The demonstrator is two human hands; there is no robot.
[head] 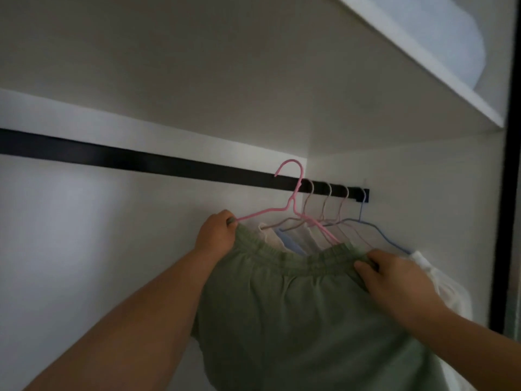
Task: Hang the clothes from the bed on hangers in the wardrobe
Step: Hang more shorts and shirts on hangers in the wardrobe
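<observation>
A green garment with an elastic waistband (293,300) hangs on a pink hanger (293,204). My left hand (217,232) grips the left end of the waistband and the hanger's arm. My right hand (394,280) pinches the waistband's right end. The hanger's hook sits just above the black wardrobe rail (141,162), tilted, and I cannot tell if it touches the rail.
Several hangers with pale clothes (293,238) hang at the rail's right end, close behind the green garment. A blue hanger (363,215) holds a white garment (434,277) at the far right. A white shelf (423,66) runs overhead; the wardrobe's dark edge (504,221) stands right.
</observation>
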